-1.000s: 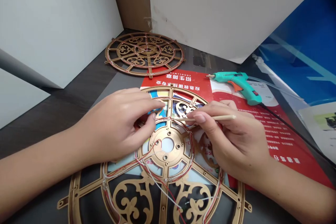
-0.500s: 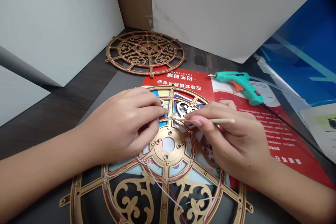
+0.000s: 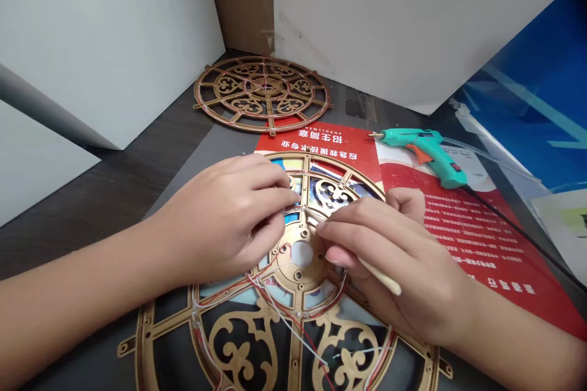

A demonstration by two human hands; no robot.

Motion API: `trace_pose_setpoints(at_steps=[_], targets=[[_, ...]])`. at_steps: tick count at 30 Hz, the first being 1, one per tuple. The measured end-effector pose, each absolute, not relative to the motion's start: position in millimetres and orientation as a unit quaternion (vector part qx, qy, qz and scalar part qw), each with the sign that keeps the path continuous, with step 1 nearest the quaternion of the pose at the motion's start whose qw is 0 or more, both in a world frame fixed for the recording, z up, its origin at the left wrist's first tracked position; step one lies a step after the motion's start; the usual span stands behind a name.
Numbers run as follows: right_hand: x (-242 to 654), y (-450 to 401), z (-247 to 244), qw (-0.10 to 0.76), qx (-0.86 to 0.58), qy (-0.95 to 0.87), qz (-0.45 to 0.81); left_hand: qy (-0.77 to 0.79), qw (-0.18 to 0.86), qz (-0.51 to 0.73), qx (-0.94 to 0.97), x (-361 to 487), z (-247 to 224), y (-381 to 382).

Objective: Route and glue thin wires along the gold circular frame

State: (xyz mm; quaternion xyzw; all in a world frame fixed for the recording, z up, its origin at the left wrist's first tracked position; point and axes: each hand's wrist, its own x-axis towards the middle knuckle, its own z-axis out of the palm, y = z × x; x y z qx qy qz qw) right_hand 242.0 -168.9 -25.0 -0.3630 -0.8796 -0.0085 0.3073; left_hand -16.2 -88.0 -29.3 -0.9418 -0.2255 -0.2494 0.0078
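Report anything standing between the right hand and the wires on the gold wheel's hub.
Nothing visible blocks it. The right hand holds a wooden stick whose tip reaches in by the hub of the gold wheel, above the wires. The left hand sits close beside that tip, not across it.

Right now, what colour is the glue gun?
The glue gun is teal with an orange trigger, seen best in the head view.
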Motion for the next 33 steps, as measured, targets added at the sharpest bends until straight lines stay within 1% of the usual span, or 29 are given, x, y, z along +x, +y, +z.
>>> trace_pose_setpoints(at_steps=[4,7,20,33], targets=[[244.7,-165.2,-27.2,0.353,-0.393,-0.847,0.066,-0.221,0.009,-0.264,-0.939,-17.4,-34.2,-87.5],[246.2,-164.0,-29.7,0.370,-0.402,-0.833,0.085,-0.218,0.007,-0.264,-0.940,-16.9,-33.9,-87.2],[243.8,-164.3,-30.1,0.335,-0.389,-0.856,0.054,-0.212,0.000,-0.245,-0.946,-14.5,-25.4,-87.8],[246.1,-164.5,-30.7,0.359,-0.388,-0.845,0.078,-0.208,0.011,-0.249,-0.946,-14.0,-25.9,-87.9]])
